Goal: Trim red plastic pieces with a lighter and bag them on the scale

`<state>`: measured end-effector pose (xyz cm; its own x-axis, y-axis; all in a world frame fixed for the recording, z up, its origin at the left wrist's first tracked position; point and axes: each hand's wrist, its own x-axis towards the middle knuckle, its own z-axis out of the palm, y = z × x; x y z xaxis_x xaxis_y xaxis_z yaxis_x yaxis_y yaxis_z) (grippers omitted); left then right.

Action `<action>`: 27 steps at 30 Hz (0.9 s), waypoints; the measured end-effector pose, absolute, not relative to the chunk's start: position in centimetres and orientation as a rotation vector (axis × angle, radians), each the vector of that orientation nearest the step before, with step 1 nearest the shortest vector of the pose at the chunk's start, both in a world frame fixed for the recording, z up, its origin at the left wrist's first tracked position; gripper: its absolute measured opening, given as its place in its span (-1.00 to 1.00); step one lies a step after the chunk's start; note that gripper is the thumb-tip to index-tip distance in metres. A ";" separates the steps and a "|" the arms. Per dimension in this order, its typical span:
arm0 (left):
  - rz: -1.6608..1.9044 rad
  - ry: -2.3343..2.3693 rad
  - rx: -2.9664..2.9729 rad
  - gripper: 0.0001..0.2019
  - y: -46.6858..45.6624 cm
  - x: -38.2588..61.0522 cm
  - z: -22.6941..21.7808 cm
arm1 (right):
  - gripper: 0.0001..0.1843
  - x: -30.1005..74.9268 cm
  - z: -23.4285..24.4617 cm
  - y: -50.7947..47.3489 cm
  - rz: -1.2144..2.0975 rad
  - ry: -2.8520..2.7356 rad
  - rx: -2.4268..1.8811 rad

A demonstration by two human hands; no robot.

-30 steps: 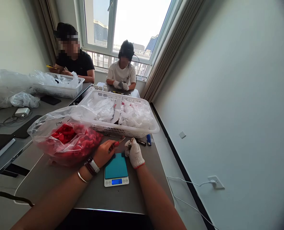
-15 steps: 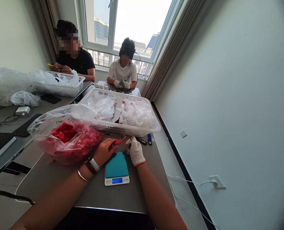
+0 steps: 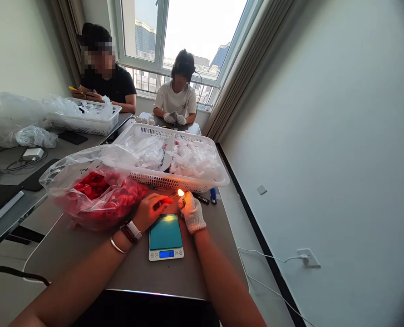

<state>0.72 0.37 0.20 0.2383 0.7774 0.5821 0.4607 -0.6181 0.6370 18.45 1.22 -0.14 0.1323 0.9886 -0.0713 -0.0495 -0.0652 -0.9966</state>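
Note:
My left hand [image 3: 150, 211] is bare and pinches a small red piece [image 3: 168, 200], holding its tip toward a flame. My right hand [image 3: 191, 211] wears a white knit glove and is closed round a lighter [image 3: 182, 196], whose small orange flame burns just above the fist. Both hands hover over the far edge of a small digital scale [image 3: 165, 236] with a teal platform and a blue lit display. A clear bag of red pieces [image 3: 96, 190] lies just left of my left hand.
A white basket [image 3: 174, 181] of clear plastic bags stands right behind my hands. A blue lighter [image 3: 213, 195] and a dark stick [image 3: 200, 198] lie by its right corner. Two people sit at the far end near another basket [image 3: 82, 125]. A cable runs to a wall socket [image 3: 307, 259].
A flame has appeared at the lighter in my right hand, and it glows on the red piece and the scale. Both hands stay almost where they were.

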 end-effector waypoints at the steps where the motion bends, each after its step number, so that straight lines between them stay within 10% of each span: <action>1: 1.328 1.143 2.173 -0.86 0.3 0.8 0.3 | -0.51 18.6 -0.1 1.3 1.184 -1.052 -1.278; 27: 1.306 1.232 1.997 -0.68 0.6 0.6 -0.7 | -0.61 19.8 0.2 1.2 0.534 -1.817 -1.317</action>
<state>0.62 0.59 -0.70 0.1515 0.8617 0.4843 0.4329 -0.4983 0.7512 19.84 1.25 0.25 -0.1266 0.9232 0.3630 0.5798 0.3658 -0.7280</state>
